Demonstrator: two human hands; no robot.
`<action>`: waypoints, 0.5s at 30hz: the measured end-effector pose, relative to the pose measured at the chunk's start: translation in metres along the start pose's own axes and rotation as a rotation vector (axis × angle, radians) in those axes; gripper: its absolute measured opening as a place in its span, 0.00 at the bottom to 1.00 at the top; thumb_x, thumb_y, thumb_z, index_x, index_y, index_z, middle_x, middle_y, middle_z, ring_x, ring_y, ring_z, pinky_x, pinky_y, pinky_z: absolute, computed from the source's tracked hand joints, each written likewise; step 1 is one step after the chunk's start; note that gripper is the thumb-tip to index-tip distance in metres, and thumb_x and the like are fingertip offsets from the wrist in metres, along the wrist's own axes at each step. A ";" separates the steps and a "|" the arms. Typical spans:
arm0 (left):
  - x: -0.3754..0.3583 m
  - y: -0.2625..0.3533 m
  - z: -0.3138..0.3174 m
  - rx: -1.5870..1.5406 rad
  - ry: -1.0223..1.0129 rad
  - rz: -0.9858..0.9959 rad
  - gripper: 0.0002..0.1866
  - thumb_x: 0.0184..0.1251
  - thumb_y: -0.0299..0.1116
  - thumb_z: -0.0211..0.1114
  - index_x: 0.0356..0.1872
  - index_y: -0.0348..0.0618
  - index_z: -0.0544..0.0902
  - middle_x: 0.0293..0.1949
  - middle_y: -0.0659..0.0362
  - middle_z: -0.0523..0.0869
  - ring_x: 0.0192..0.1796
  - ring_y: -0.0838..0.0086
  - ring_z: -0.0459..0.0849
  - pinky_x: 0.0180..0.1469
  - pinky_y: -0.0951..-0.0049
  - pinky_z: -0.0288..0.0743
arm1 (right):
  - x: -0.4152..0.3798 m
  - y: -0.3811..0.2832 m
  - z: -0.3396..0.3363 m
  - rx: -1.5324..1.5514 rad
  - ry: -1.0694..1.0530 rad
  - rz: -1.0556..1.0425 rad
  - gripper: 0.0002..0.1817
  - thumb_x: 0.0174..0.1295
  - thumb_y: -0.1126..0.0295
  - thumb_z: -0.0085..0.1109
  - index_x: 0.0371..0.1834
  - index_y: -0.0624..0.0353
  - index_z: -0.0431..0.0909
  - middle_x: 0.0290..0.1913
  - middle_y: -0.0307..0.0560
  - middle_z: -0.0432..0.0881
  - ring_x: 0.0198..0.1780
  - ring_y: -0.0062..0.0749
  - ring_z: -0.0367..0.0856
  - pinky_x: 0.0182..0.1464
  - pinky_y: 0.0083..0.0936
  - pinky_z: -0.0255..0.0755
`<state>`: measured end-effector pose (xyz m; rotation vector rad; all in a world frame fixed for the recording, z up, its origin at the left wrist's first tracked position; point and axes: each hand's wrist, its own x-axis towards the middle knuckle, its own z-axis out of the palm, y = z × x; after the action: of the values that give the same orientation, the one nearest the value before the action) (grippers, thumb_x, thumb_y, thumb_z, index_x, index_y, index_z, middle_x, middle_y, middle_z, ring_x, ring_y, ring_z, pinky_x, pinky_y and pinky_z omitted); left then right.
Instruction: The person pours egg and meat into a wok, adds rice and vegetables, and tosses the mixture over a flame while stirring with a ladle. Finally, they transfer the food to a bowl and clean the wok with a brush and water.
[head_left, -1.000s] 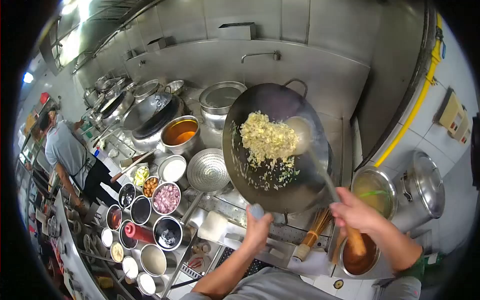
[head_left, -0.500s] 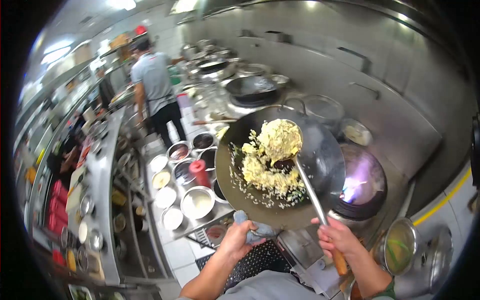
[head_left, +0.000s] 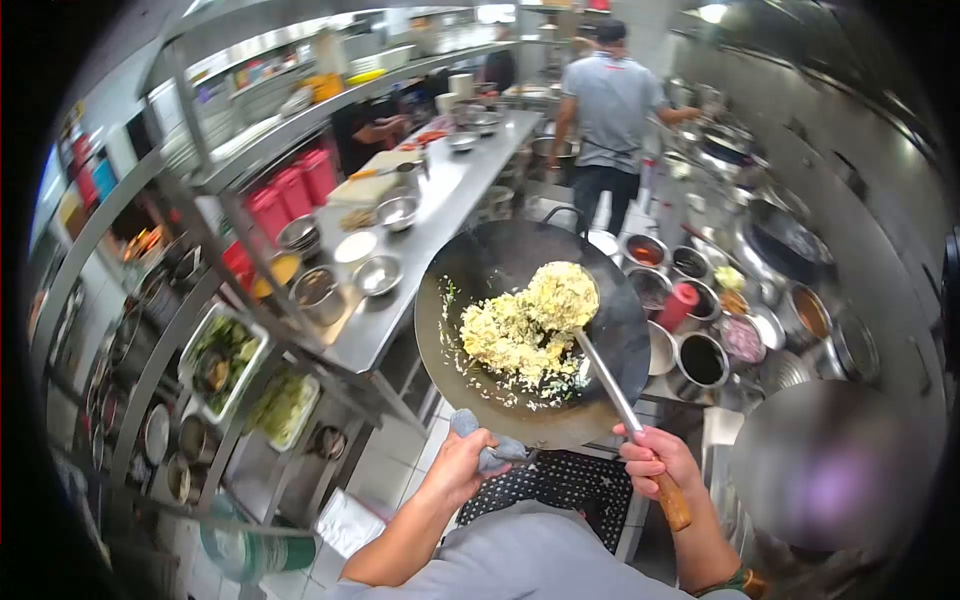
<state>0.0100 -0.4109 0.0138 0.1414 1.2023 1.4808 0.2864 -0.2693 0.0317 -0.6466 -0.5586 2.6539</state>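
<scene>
A large dark wok [head_left: 625,290] is held up in front of me, away from the stove. My left hand [head_left: 462,462] grips its near rim through a folded grey cloth [head_left: 490,445]. In my right hand [head_left: 660,462] is the wooden handle of a ladle [head_left: 605,375], its bowl resting inside the wok and heaped with egg fried rice. More egg fried rice [head_left: 505,335] lies loose across the wok's bottom, with scattered grains and green bits around it. Both hands are closed, and the ladle's bowl is mostly hidden under the rice.
A steel counter [head_left: 440,210] with metal bowls runs along the left, beneath shelves. Two trays of greens [head_left: 225,360] sit lower left. Seasoning pots [head_left: 700,360] and a red bottle [head_left: 680,305] stand at right, near a lit burner [head_left: 830,480]. A co-worker [head_left: 610,110] stands ahead.
My view and body have turned left, carrying the wok and ladle away from the flaming burner toward the steel counter. Both hands keep their holds.
</scene>
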 end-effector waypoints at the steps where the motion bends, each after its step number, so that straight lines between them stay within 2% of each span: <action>1: -0.001 0.003 -0.019 -0.017 0.037 0.015 0.21 0.60 0.26 0.59 0.55 0.38 0.71 0.48 0.53 0.81 0.44 0.64 0.86 0.38 0.64 0.86 | 0.019 0.007 0.005 0.006 -0.025 0.053 0.16 0.76 0.68 0.42 0.60 0.64 0.70 0.26 0.32 0.64 0.18 0.10 0.64 0.15 0.20 0.69; 4: 0.000 0.001 -0.047 -0.084 0.162 0.057 0.20 0.60 0.25 0.59 0.55 0.37 0.69 0.48 0.51 0.80 0.45 0.63 0.85 0.39 0.62 0.86 | 0.068 0.007 0.013 0.010 -0.099 0.206 0.17 0.76 0.67 0.42 0.61 0.65 0.70 0.27 0.31 0.64 0.19 0.10 0.64 0.16 0.20 0.70; 7: 0.010 -0.009 -0.066 -0.167 0.217 0.061 0.22 0.61 0.25 0.57 0.58 0.49 0.68 0.51 0.56 0.80 0.50 0.65 0.84 0.40 0.62 0.84 | 0.111 -0.005 0.023 -0.039 -0.118 0.328 0.16 0.76 0.67 0.43 0.59 0.64 0.71 0.27 0.31 0.65 0.19 0.09 0.64 0.16 0.19 0.68; 10: 0.018 -0.014 -0.076 -0.301 0.305 0.069 0.21 0.61 0.25 0.56 0.57 0.47 0.68 0.51 0.56 0.80 0.50 0.64 0.84 0.41 0.60 0.84 | 0.158 -0.025 0.051 -0.113 -0.138 0.430 0.13 0.75 0.67 0.47 0.56 0.61 0.73 0.26 0.30 0.66 0.19 0.10 0.64 0.16 0.18 0.66; 13: 0.028 -0.019 -0.072 -0.443 0.398 0.122 0.17 0.59 0.25 0.60 0.51 0.40 0.70 0.49 0.50 0.79 0.47 0.58 0.84 0.44 0.53 0.83 | 0.214 -0.056 0.072 -0.152 -0.196 0.543 0.13 0.74 0.66 0.48 0.55 0.60 0.73 0.25 0.30 0.66 0.19 0.10 0.64 0.16 0.19 0.66; 15: 0.038 -0.026 -0.067 -0.500 0.450 0.153 0.17 0.59 0.25 0.60 0.51 0.41 0.71 0.49 0.51 0.79 0.48 0.57 0.83 0.46 0.51 0.81 | 0.255 -0.074 0.088 -0.229 -0.227 0.560 0.12 0.73 0.65 0.49 0.53 0.58 0.72 0.25 0.29 0.66 0.18 0.11 0.64 0.15 0.19 0.65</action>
<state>-0.0297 -0.4248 -0.0554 -0.4702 1.1424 1.9705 0.0480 -0.1246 0.0455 -0.6419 -0.8605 3.2475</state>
